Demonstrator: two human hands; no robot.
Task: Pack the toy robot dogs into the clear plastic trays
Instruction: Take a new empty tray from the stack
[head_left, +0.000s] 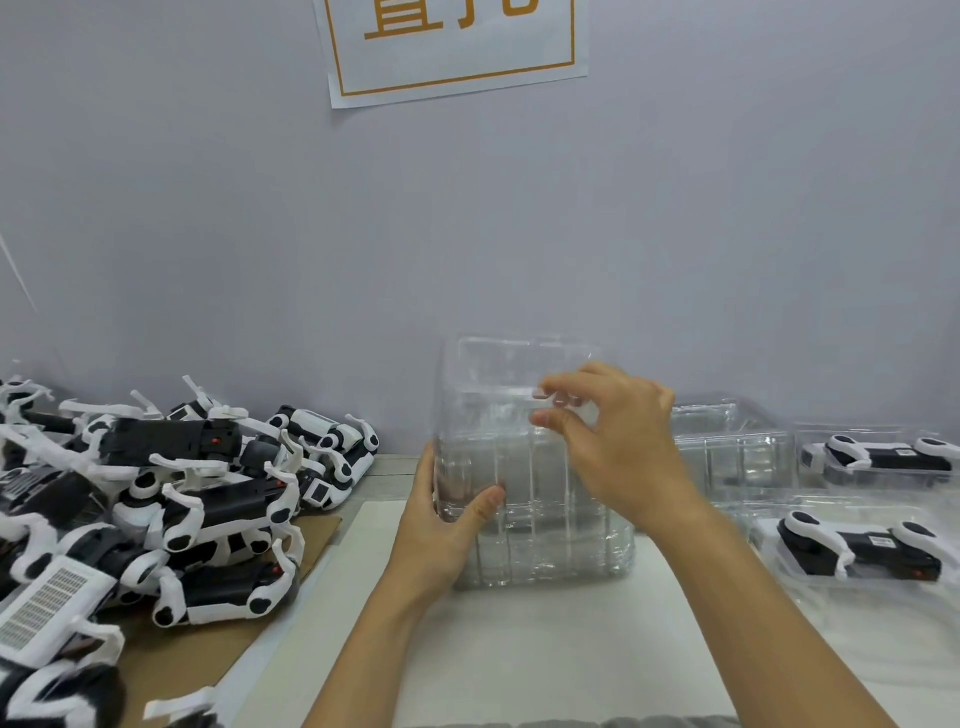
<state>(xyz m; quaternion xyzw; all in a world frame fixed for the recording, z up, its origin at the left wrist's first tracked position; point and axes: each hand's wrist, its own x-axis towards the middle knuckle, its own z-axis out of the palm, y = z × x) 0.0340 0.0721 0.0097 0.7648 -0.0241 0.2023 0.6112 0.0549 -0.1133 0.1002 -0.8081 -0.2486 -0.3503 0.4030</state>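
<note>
a person stands at a white table (545, 660) set against a pale grey wall (260, 234), both bare forearms reaching forward. in the middle of the table, close to the wall, rises a tall stack of clear plastic trays (519, 519), nested one in another and hard to count through the glare. the left hand (441, 525) grips the stack low on its left side, thumb curled across the near face and the other fingers hidden behind the plastic. the right hand (613, 436) is higher up, at the top right of the stack, with thumb and forefinger pinching the rim of the topmost tray (498, 364), which looks tilted up and partly apart from the ones under it; how far it is free cannot be told. on the left, a heap of black and white toy robot dogs (182, 499) lies loose and tangled on a sheet of brown cardboard (208, 654), with one dog's pale perforated underside (47, 608) facing up near the front. on the right, well apart from the heap, two trays already hold a dog each: a near packed tray (862, 551) and a far packed tray (883, 457) just by the wall. between those and the stack stands another clear tray (732, 452), through which no dog shows. above, a white paper sign (452, 47) with an orange border and orange characters hangs on the wall, cut off by the top edge.
</note>
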